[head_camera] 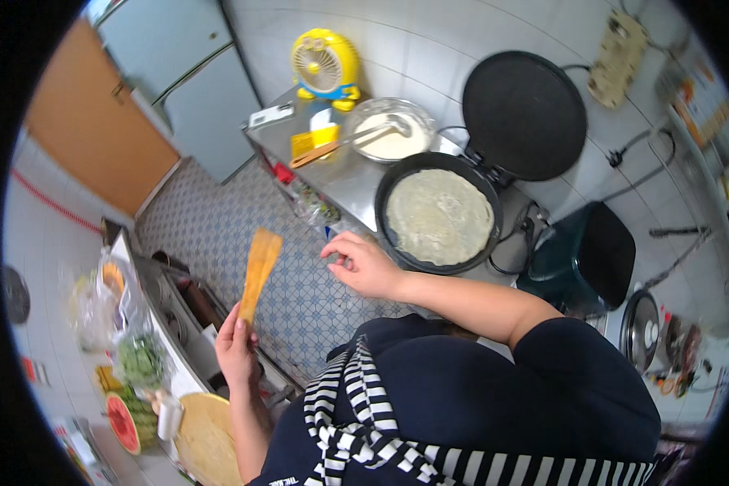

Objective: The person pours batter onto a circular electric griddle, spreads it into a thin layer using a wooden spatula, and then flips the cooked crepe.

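Note:
My left hand (238, 343) grips a flat wooden spatula (259, 267) by its handle, with the blade pointing up over the tiled floor. My right hand (364, 264) holds nothing; its fingers are loosely bent and apart, just left of the round black electric griddle (384, 234). A thin pale pancake (440, 215) lies flat in the griddle, its surface wrinkled near the middle. The griddle's lid (523, 115) stands raised against the wall. Behind the griddle is a clear bowl (422, 108) of white batter (395, 143). A ladle with a wooden handle (314, 155) lies across its rim.
A yellow fan (325, 64) stands at the back of the metal counter (355, 191). Cables and a dark green container (574, 261) are right of the griddle. On the left worktop sit a cut watermelon (130, 422), bagged greens (141, 359) and a round of flat pancakes (206, 437).

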Available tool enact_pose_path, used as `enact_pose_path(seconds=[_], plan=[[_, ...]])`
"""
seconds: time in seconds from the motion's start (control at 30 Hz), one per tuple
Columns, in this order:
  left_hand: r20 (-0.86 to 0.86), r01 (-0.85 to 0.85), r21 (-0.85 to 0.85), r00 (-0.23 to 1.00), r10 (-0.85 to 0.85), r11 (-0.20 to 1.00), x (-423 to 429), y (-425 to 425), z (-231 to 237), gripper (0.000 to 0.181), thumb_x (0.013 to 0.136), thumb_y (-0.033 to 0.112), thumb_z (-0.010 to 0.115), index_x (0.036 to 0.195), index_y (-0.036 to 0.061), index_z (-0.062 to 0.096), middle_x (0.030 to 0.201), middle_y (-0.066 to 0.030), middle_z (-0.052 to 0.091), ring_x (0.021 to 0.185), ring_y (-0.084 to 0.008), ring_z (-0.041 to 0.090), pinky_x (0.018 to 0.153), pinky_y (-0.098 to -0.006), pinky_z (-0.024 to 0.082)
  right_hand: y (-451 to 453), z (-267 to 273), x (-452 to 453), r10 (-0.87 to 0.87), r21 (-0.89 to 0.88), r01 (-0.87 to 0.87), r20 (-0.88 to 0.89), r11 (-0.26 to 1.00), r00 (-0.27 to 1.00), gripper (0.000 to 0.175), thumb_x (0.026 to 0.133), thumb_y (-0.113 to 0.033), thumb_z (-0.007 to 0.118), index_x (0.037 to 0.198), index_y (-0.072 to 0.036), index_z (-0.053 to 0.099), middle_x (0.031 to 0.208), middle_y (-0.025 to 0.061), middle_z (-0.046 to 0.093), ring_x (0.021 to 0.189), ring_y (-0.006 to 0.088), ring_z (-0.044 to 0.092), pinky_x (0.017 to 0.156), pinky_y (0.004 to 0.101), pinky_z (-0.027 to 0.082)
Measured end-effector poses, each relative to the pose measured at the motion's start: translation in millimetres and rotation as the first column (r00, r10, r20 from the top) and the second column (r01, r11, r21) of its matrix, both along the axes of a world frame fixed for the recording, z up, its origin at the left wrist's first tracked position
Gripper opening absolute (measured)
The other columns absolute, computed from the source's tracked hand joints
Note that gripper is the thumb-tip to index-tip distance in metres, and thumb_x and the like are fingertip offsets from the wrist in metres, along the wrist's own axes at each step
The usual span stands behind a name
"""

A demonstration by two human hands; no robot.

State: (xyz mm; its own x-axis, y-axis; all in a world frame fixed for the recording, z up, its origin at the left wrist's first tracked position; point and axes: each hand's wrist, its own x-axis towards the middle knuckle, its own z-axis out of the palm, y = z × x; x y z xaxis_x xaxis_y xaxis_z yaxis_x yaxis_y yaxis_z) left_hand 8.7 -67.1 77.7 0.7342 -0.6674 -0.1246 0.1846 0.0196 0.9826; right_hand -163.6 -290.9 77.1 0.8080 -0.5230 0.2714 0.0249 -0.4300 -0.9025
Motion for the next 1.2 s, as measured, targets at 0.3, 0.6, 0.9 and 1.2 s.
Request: enact_pose_path(seconds=[0.3,0.6,0.9,1.2], plan=[[-0.08,0.537,0.131,0.844,-0.531,0.833,-63,-184,15,0.031,0.09,0.008,0.05,0.118,-0.0024,0.053,0.075,-0.0013,0.054,0.057,-0.0074,0.046,0.05,-0.0206,0.037,-5,-18,-130,-0.47,0.107,0.47,-0.032,0.876,0.882,0.017,0.08,-0.005,0.058,0.096,-0.003,0.058,0.093,0.0072,0.052,0.072,0.0134,0.056,0.061,0.0242,0.046],[0.458,0.659,0.56,0.257,-0.851,0.501,-105,-334,-29,0.03,0.081,0.014,0.062,0.108,0.0015,0.06,0.075,-0.0105,0.064,0.058,-0.019,0.056,0.054,-0.0297,0.045,20,-24,-163,-0.794,0.08,0.795,-0.05,0.601,0.605,0.014,0.082,-0.005,0.058,0.096,-0.002,0.058,0.094,0.007,0.052,0.073,0.0141,0.056,0.063,0.0243,0.046],[0.564,0.396,0.822,-0.46,-0.686,0.41,-122,-339,-26,0.048,0.086,0.009,0.038,0.134,0.0104,0.034,0.096,-0.0251,0.053,0.078,-0.0379,0.06,0.068,-0.0432,0.05,34,-28,-139,-0.919,0.147,0.914,-0.056,0.379,0.39,0.015,0.082,-0.002,0.056,0.096,-0.002,0.059,0.095,0.0063,0.054,0.074,0.013,0.055,0.065,0.0233,0.046],[0.334,0.192,0.941,-0.655,-0.678,0.279,-133,-340,-54,0.051,0.089,0.007,0.032,0.139,0.0025,0.023,0.099,-0.0228,0.054,0.082,-0.0332,0.063,0.069,-0.0383,0.053,51,-34,-164,-0.932,0.035,0.934,-0.065,0.355,0.357,0.014,0.081,-0.004,0.058,0.095,-0.002,0.059,0.094,0.0074,0.054,0.072,0.0153,0.057,0.06,0.0246,0.045]])
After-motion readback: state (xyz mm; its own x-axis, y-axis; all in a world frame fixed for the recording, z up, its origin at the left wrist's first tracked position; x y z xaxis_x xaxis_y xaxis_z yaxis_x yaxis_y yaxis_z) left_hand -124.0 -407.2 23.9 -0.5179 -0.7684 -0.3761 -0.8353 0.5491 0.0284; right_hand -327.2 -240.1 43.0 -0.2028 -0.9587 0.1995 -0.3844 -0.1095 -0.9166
